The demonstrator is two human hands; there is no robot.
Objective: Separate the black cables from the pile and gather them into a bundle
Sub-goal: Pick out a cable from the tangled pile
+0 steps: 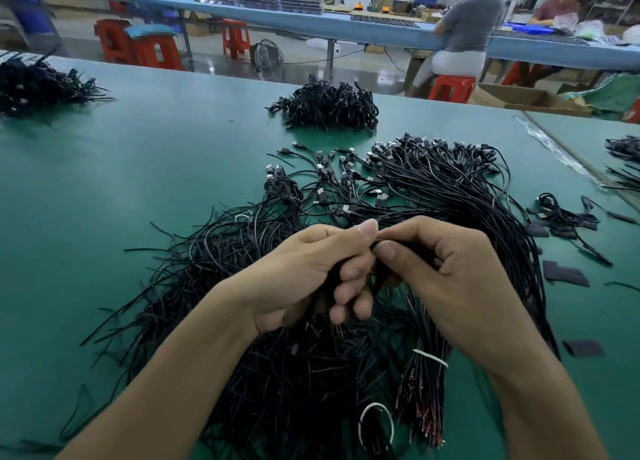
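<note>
**Both hands closed on a small bunch of cables, pile directly below**

The left hand is curled into a fist round a thin bunch of black cables. The right hand is met thumb to thumb with it, and the top of the same bunch is pinched between its thumb and forefinger. Neither hand is free.

The held bunch is raised just above the loose pile, which is spread under and to the left of the wrists on the green table. The bunch's long axis is judged to run from the thumbs down towards the person, roughly in line with the left forearm.

A fan of plugged cables is laid from under the right hand away to the far right, plug ends farthest out. For loose strands in the pile the left hand is nearer; for the fan, the right.

A tied bundle with a white tie is lying just beside the right wrist, tips towards the person. A white tie loop is resting on the pile's near edge.

A finished heap is set well apart at the far side.

Containers: none is seen on the table. A cardboard box is standing past the far edge; its contents cannot be told.
</note>
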